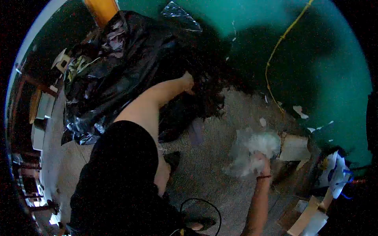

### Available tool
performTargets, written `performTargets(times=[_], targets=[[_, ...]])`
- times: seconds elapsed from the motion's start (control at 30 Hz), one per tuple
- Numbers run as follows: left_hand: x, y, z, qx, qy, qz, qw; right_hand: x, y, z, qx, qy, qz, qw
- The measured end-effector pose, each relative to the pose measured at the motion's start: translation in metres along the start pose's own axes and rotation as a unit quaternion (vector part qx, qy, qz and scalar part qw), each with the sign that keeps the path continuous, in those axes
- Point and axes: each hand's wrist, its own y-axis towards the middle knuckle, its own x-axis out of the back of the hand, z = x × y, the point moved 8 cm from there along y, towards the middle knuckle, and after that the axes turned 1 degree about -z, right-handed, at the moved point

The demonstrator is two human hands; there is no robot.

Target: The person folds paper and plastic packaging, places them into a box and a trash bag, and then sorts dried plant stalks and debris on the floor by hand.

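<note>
My left hand (pixel 188 82) reaches out to a large, full black plastic bag (pixel 114 78). Its fingers look curled at the bag's dark edge, partly lost in shadow. Lower right, my right hand (pixel 261 162), with a thin band at the wrist, is closed on a crumpled, whitish see-through plastic wrap (pixel 252 143) at floor level. A tan cardboard piece (pixel 294 148) lies just right of the wrap. Dark shredded-looking debris (pixel 212 94) spreads beside the bag, close to my left hand.
Grey-brown carpet (pixel 212 157) lies below, with a green wall (pixel 252 15) behind. A yellow cord (pixel 269 63) hangs down that wall. Cardboard scraps (pixel 307 220) and a white-and-blue wrapper (pixel 335 173) sit at the right. A thin black cable (pixel 210 202) loops near my body.
</note>
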Motion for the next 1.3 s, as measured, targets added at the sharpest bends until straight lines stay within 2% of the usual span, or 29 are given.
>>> performTargets(times=[0.03, 0.1, 0.17, 0.2, 0.27, 0.3, 0.37, 0.5, 0.57, 0.67, 0.73, 0.8, 0.87, 0.9, 0.93, 0.97, 1.0, 1.07, 1.1, 1.17, 1.2, 1.23, 1.3], targets=[[-0.005, -0.003, -0.006, -0.014, 0.011, -0.001, 1.0, -0.012, -0.008, 0.018, 0.047, -0.119, -0.001, 0.992], [-0.022, -0.009, -0.027, -0.048, 0.038, 0.01, 0.998, -0.013, -0.004, 0.023, 0.085, -0.233, -0.001, 0.969], [-0.05, -0.02, -0.047, -0.084, 0.068, 0.034, 0.994, -0.014, 0.005, 0.024, 0.175, -0.164, 0.074, 0.968], [-0.07, -0.029, -0.055, -0.102, 0.077, 0.046, 0.991, -0.038, -0.006, 0.033, 0.174, -0.167, 0.071, 0.968], [-0.103, -0.049, -0.069, -0.142, 0.102, 0.077, 0.982, -0.087, -0.038, 0.055, 0.04, -0.073, 0.005, 0.997], [-0.122, -0.059, -0.076, -0.159, 0.11, 0.097, 0.976, -0.083, -0.032, 0.052, 0.036, -0.073, 0.004, 0.997], [-0.156, -0.076, -0.083, -0.183, 0.103, 0.125, 0.969, -0.083, -0.02, 0.043, 0.07, -0.078, 0.071, 0.992], [-0.218, -0.089, -0.08, -0.182, 0.025, 0.165, 0.969, -0.078, 0.005, 0.021, 0.025, -0.104, 0.056, 0.993], [-0.243, -0.089, -0.077, -0.173, -0.033, 0.18, 0.968, -0.092, 0.003, 0.024, 0.018, -0.214, 0.107, 0.971], [-0.268, -0.075, -0.072, -0.148, -0.138, 0.184, 0.962, -0.09, 0.009, 0.018, -0.065, -0.252, 0.038, 0.965], [-0.259, -0.052, -0.072, -0.135, -0.238, 0.138, 0.952, -0.099, 0.015, 0.023, -0.054, -0.219, 0.04, 0.973], [-0.227, -0.016, -0.084, -0.147, -0.326, 0.029, 0.933, -0.1, 0.026, 0.021, -0.034, -0.184, 0.044, 0.981], [-0.152, 0.028, -0.104, -0.147, -0.338, -0.173, 0.913, -0.093, 0.037, 0.007, -0.047, -0.123, 0.041, 0.99], [-0.065, -0.023, -0.114, -0.129, -0.347, -0.104, 0.923, -0.096, 0.034, 0.008, -0.044, -0.124, 0.041, 0.99], [-0.047, -0.013, -0.131, -0.195, -0.266, -0.232, 0.915, -0.095, 0.031, 0.01, -0.03, -0.132, 0.029, 0.99], [-0.041, -0.003, -0.147, -0.256, -0.18, -0.354, 0.881, -0.095, 0.031, 0.014, -0.017, -0.139, 0.017, 0.99], [-0.041, 0.015, -0.156, -0.26, -0.179, -0.358, 0.879, -0.09, 0.032, 0.012, -0.014, -0.139, 0.012, 0.99], [-0.05, 0.04, -0.188, -0.307, -0.006, -0.3, 0.903, -0.073, 0.026, 0.014, 0.042, -0.224, -0.019, 0.973], [-0.048, 0.04, -0.196, -0.313, -0.002, -0.304, 0.9, -0.068, 0.018, 0.018, 0.061, -0.252, -0.034, 0.965], [-0.062, 0.055, -0.201, -0.294, 0.073, -0.217, 0.928, -0.065, 0.006, 0.023, 0.059, -0.229, 0.002, 0.972], [-0.051, 0.047, -0.202, -0.302, 0.075, -0.223, 0.924, -0.068, -0.005, 0.028, 0.059, -0.23, -0.01, 0.971], [-0.046, 0.045, -0.196, -0.292, 0.031, -0.131, 0.947, -0.074, -0.015, 0.033, 0.065, -0.202, -0.016, 0.977], [-0.066, 0.066, -0.196, -0.286, -0.005, -0.044, 0.957, -0.066, -0.019, 0.036, 0.075, -0.174, -0.034, 0.981]])
